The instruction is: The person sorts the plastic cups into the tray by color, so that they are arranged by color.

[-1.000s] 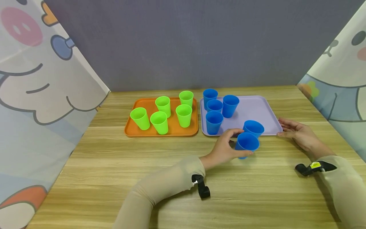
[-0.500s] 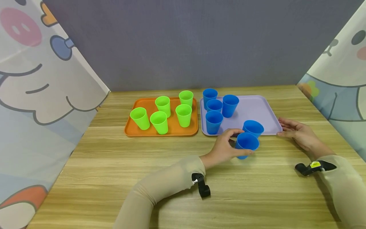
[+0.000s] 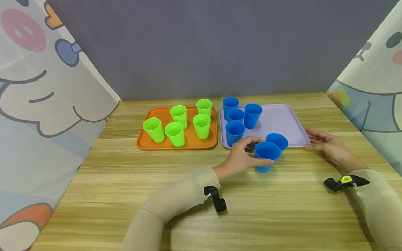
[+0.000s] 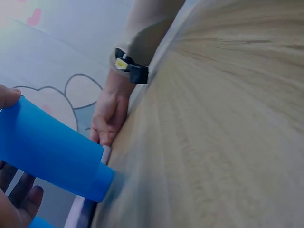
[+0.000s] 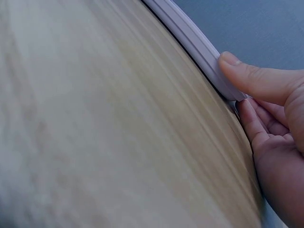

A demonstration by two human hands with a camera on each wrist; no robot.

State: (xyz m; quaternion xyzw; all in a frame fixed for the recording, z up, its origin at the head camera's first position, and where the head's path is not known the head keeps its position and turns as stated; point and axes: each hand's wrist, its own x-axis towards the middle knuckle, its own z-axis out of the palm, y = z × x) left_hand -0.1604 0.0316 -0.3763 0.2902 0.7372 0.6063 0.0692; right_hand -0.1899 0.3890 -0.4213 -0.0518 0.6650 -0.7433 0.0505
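My left hand (image 3: 255,152) grips a blue cup (image 3: 267,157) by its side, just in front of the purple tray (image 3: 282,118). In the left wrist view the blue cup (image 4: 52,152) lies tilted between thumb and fingers (image 4: 16,204). Another blue cup (image 3: 277,141) stands on the tray right behind the held one. Several more blue cups (image 3: 235,132) cluster at the tray's left side. My right hand (image 3: 320,142) holds the tray's front right corner; the right wrist view shows its thumb (image 5: 256,76) on the tray rim (image 5: 190,40), fingers below.
An orange tray (image 3: 150,143) with several green cups (image 3: 202,125) sits left of the purple tray. All of this lies on a wooden table (image 3: 201,195). Patterned curtains close the left and right sides, and a grey wall stands behind.
My left hand has carried the blue cup a little to the left and closer to the purple tray. The right hand has stayed on the tray corner.
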